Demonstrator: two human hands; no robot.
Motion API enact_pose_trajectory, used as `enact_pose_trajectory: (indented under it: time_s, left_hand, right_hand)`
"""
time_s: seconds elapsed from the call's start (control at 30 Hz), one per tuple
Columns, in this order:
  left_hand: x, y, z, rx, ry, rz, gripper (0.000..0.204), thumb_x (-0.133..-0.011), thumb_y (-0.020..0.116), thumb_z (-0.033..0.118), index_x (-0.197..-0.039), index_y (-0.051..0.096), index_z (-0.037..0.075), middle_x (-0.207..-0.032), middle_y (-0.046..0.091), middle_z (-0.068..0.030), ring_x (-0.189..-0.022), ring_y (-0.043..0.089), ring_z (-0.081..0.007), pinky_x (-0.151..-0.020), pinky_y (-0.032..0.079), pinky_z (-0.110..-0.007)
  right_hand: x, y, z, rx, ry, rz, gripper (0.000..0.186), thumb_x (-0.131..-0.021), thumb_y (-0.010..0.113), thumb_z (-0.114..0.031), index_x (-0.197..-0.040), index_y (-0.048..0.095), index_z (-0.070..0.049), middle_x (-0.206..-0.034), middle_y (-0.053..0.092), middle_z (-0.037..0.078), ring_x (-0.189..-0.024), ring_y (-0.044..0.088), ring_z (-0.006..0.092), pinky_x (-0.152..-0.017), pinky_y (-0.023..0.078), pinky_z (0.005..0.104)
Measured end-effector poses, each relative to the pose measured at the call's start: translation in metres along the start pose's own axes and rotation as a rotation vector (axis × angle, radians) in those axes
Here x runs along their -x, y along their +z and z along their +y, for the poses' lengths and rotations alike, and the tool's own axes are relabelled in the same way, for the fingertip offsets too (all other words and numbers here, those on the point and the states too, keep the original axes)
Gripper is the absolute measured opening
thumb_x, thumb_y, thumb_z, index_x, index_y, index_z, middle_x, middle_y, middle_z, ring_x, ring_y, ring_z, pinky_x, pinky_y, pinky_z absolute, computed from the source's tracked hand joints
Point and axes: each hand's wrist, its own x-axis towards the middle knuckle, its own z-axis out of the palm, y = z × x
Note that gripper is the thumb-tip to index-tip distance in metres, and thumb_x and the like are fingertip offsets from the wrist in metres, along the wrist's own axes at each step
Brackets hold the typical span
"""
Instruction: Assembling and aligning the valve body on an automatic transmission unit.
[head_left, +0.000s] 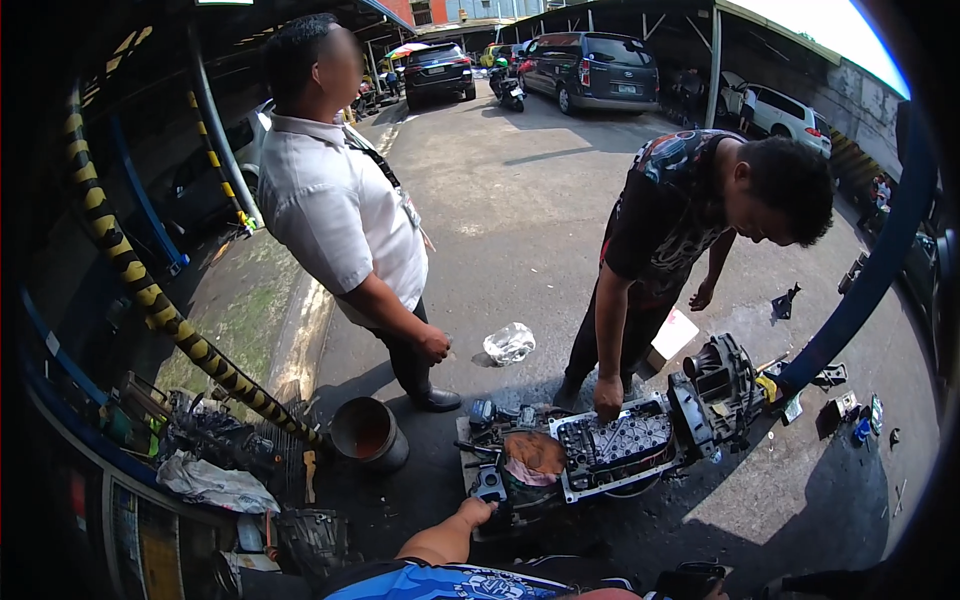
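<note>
My left hand (477,511) reaches in from the lower edge, its fingers curled against a small grey metal part (488,485) at the left end of the low work surface. Right of it lies an orange-brown rag (535,453), with a pinkish cloth (530,474) below. Beyond the rag is an opened automatic transmission (625,437), its valve body facing up. A co-worker's hand (608,396) comes down on its far edge, holding what looks like a thin tool. Only a sliver of skin from my right side shows at the lower edge, beside a dark object (690,580); the fingers are hidden.
A bucket (369,435) stands left of the work surface. A person in a white shirt (340,190) stands beyond it, and the bending co-worker (680,220) opposite me. A striped pole (150,290) slants at left, a blue post (860,290) at right. Clear plastic (510,343) lies on the ground.
</note>
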Motion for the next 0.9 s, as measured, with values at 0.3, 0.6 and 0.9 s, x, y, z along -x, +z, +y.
enact_pose_trajectory:
  time_s: [0.3,0.6,0.9]
  left_hand:
    - [-0.006,0.017,-0.001,-0.009,-0.043,0.039,0.064,-0.092,0.064,0.052,-0.123,0.067,-0.004,-0.131,0.064,-0.0227,-0.127,0.058,-0.0347,-0.106,0.044,-0.037]
    - [-0.001,0.033,0.03,0.017,0.032,0.041,0.056,-0.092,0.064,0.049,-0.116,0.072,-0.001,-0.128,0.065,-0.0245,-0.123,0.06,-0.0376,-0.103,0.046,-0.04]
    - [0.009,0.027,0.016,0.131,-0.044,0.021,0.051,-0.092,0.064,0.05,-0.102,0.076,0.001,-0.115,0.071,-0.0221,-0.114,0.065,-0.0365,-0.095,0.05,-0.042]
  right_hand:
    - [-0.005,-0.016,0.03,-0.045,0.081,0.078,0.063,-0.099,0.041,-0.06,-0.122,0.061,-0.005,-0.115,0.067,0.025,-0.111,0.063,0.0443,-0.094,0.048,0.0551]
    - [-0.017,-0.009,0.032,-0.072,0.096,0.099,0.064,-0.099,0.042,-0.06,-0.117,0.063,-0.002,-0.111,0.067,0.026,-0.108,0.064,0.0452,-0.092,0.048,0.055]
    - [-0.035,0.004,0.018,-0.081,0.069,0.099,0.065,-0.099,0.043,-0.06,-0.113,0.064,0.0,-0.108,0.068,0.027,-0.106,0.064,0.0462,-0.09,0.048,0.0549]
